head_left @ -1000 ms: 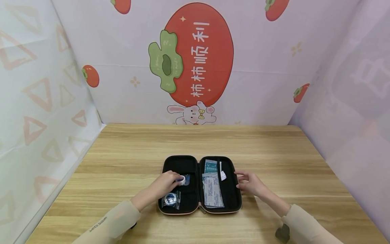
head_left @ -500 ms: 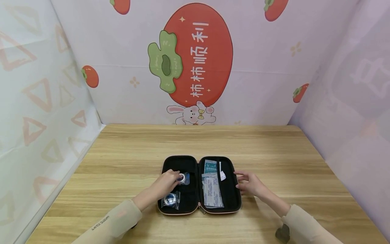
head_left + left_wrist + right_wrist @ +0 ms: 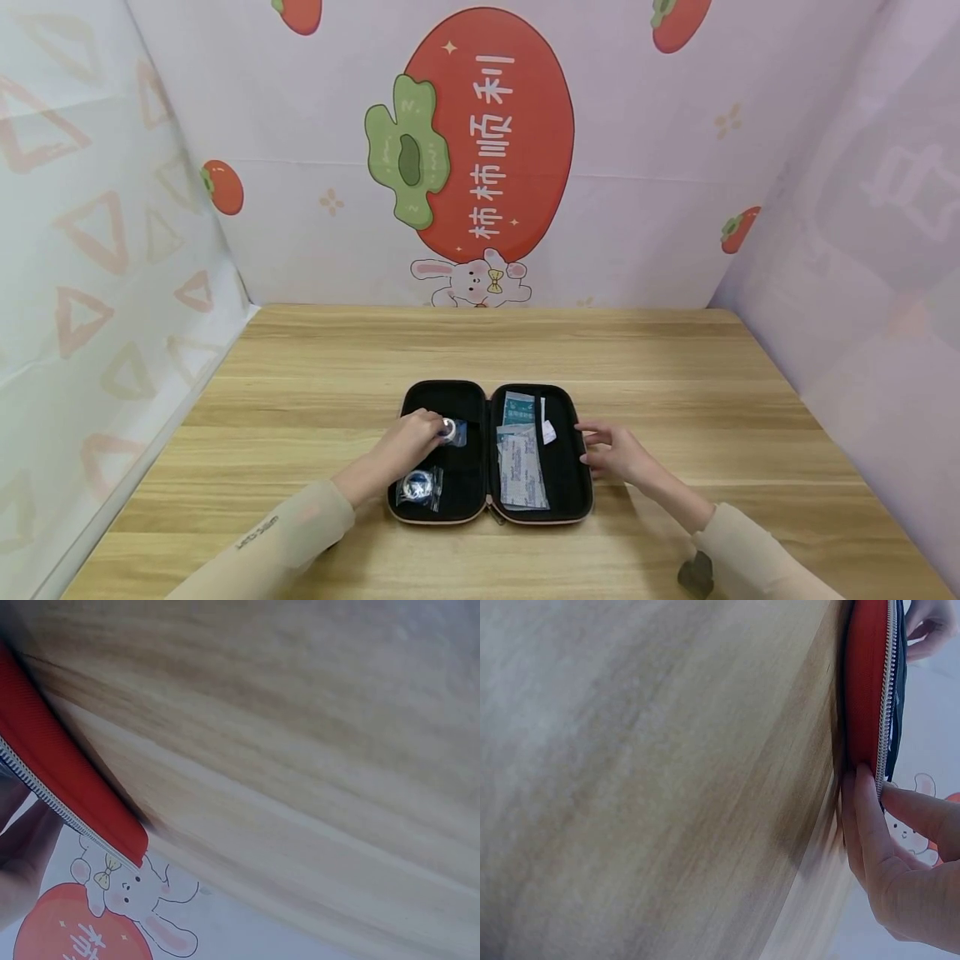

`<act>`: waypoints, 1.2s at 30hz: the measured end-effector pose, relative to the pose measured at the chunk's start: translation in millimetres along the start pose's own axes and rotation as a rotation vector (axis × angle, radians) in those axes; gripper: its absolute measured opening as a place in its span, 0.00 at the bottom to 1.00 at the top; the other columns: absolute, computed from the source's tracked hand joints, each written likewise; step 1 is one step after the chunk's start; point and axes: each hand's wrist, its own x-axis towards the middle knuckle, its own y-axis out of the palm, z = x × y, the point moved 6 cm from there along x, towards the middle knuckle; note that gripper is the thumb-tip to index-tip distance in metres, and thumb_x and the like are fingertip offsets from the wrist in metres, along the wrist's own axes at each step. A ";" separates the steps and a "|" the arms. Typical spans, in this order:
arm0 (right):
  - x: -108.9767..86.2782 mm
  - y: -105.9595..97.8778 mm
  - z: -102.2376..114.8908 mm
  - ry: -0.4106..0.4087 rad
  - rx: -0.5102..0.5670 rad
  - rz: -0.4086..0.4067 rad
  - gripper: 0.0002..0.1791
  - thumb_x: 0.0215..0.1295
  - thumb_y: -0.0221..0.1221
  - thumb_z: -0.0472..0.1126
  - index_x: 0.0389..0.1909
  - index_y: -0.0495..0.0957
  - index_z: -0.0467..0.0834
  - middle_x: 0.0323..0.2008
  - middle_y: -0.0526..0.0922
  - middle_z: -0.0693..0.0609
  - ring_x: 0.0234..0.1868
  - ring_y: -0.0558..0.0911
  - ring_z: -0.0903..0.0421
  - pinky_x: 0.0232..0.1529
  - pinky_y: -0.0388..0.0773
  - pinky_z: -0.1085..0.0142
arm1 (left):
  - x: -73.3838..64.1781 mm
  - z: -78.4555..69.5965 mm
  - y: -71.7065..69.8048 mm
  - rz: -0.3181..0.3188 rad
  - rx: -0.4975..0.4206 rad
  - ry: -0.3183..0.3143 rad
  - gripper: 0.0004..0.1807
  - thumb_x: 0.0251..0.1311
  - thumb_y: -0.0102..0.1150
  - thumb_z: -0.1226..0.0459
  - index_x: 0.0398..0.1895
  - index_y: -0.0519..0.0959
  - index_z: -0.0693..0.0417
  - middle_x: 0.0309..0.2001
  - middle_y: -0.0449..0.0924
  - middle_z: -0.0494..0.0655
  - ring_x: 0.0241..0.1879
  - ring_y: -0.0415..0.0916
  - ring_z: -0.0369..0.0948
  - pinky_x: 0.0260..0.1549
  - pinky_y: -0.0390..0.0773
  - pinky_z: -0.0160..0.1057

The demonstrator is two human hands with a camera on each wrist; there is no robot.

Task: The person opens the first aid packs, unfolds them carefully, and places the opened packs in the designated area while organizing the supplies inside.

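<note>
A black-lined zip case (image 3: 468,492) lies spread flat on the table, its outside red in the wrist views. Over its left half, my left hand (image 3: 408,440) pinches a small clear-and-blue packet with a white ring (image 3: 451,432) in it; the fingertips partly cover it. Another ringed packet (image 3: 420,487) lies nearer in the same half. My right hand (image 3: 911,877) holds the case's right edge, thumb at the zipper and fingers against the red side. Flat paper sachets (image 3: 522,471) and a green sachet (image 3: 519,408) sit under a strap in the right half.
The wooden table (image 3: 300,375) carries the case near its middle. A printed cloth backdrop (image 3: 637,208) stands behind it, with cloth walls at left and right. A small white slip (image 3: 549,432) lies right of the strap.
My left hand has shifted slightly and its wrist has turned, with the ringed packet at its fingertips moving up a little. The right hand stays at the case's edge.
</note>
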 end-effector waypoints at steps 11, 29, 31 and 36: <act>-0.4 -1.2 -1.9 0.011 0.013 0.000 0.27 0.52 0.53 0.22 0.55 0.60 0.25 0.44 0.71 0.28 0.29 0.80 0.53 0.29 0.84 0.61 | 7.5 6.6 0.4 -0.081 0.015 -0.008 0.08 0.42 0.66 0.67 0.26 0.77 0.59 0.26 0.71 0.45 0.27 0.71 0.39 0.23 0.78 0.33; -0.3 -0.1 -1.7 0.005 0.022 0.024 0.27 0.52 0.53 0.22 0.55 0.60 0.24 0.44 0.71 0.28 0.28 0.79 0.55 0.29 0.84 0.61 | 18.4 16.0 3.9 -0.139 0.068 0.011 0.11 0.40 0.67 0.69 0.26 0.74 0.59 0.27 0.70 0.48 0.28 0.69 0.42 0.23 0.77 0.36; -0.2 -0.2 -1.6 0.007 0.019 0.022 0.27 0.52 0.53 0.22 0.55 0.60 0.24 0.44 0.71 0.28 0.28 0.79 0.55 0.29 0.84 0.61 | 19.1 16.3 4.2 -0.135 0.068 0.014 0.11 0.40 0.67 0.69 0.26 0.74 0.59 0.26 0.69 0.48 0.28 0.69 0.42 0.23 0.76 0.37; -0.3 -0.2 -1.0 0.003 0.018 0.025 0.27 0.52 0.52 0.22 0.55 0.60 0.24 0.44 0.71 0.27 0.29 0.80 0.55 0.29 0.84 0.60 | 20.6 17.8 5.5 -0.101 0.051 -0.001 0.09 0.42 0.65 0.69 0.27 0.74 0.60 0.27 0.69 0.48 0.28 0.69 0.43 0.24 0.77 0.38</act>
